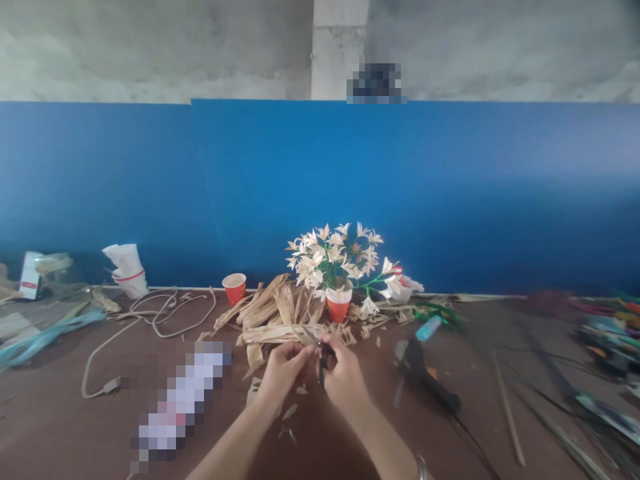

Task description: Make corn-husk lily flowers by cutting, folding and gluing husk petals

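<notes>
My right hand [344, 373] is closed round a pair of scissors [321, 363] with dark handles, the blades angled up and to the left. Beside it, my left hand [284, 373] pinches with thumb and fingers, close to the blades; what it pinches is too small to make out. Just beyond both hands lies a pile of dry corn husks [280, 310]. Behind that, a bunch of cream-white handmade flowers [330, 257] with green stems stands in a red and white paper cup [339, 308]. Small husk scraps [289, 411] lie below my hands.
A black glue gun [430, 380] with its cord lies at right, a thin stick [509, 410] beyond it. At left are a white cable [160, 320], a pixelated object [183, 400] and a red paper cup [235, 289]. A blue partition [240, 180] rises behind the table.
</notes>
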The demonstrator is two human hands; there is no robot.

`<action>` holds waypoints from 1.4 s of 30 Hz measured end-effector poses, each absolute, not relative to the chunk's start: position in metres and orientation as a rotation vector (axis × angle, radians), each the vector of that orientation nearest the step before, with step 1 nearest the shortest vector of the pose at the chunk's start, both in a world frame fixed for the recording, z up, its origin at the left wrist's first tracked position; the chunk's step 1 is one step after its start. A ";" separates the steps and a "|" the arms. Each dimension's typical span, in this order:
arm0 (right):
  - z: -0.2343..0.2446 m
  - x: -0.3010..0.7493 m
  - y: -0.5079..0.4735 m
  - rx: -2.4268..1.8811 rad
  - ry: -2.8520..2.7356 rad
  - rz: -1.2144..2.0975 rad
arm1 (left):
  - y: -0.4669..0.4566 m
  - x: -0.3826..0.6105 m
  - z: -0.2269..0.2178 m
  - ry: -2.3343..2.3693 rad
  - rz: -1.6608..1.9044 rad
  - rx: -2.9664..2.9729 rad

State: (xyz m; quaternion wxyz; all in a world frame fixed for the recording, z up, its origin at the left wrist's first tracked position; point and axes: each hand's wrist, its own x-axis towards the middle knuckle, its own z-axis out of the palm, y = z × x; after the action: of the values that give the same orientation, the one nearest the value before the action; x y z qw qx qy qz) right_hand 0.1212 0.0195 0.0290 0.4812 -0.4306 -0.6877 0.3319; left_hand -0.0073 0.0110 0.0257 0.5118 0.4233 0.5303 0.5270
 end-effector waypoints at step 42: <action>0.030 0.129 0.032 -0.965 -1.274 1.562 | 0.009 -0.013 0.034 0.916 1.285 0.551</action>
State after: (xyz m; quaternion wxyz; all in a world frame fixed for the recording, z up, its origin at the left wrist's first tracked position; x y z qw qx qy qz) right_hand 0.1285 0.0323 0.0299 0.4379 -0.3882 -0.5124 0.6285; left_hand -0.0130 0.0094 0.0344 0.6706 0.2445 0.4066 0.5703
